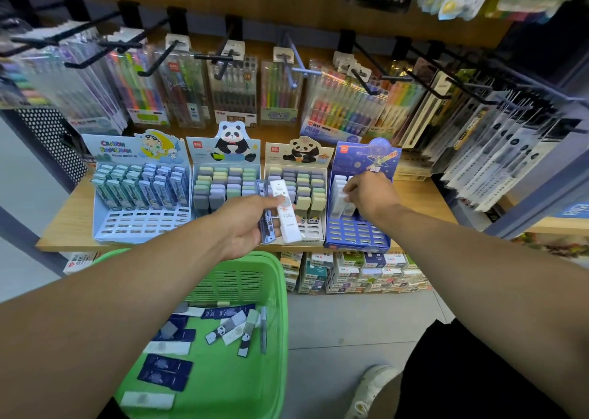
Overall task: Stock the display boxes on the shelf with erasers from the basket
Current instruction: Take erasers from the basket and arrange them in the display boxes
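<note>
My left hand (247,224) holds two long erasers in front of the panda display boxes: a white one (285,211) and a dark blue one (266,224). Over the dark blue display box (357,237) at the right, my right hand (371,192) has its fingers curled round a white eraser (347,206) among that box's slots. Below my left arm, the green basket (274,291) holds several loose erasers, white, dark blue and panda-printed (223,331).
On the wooden shelf (67,227) stand a light blue cartoon box (140,195) and two panda boxes (223,182) with pastel erasers. Pen packs hang on black hooks above. Stacked cartons sit under the shelf. A white shoe (371,386) is on the grey floor.
</note>
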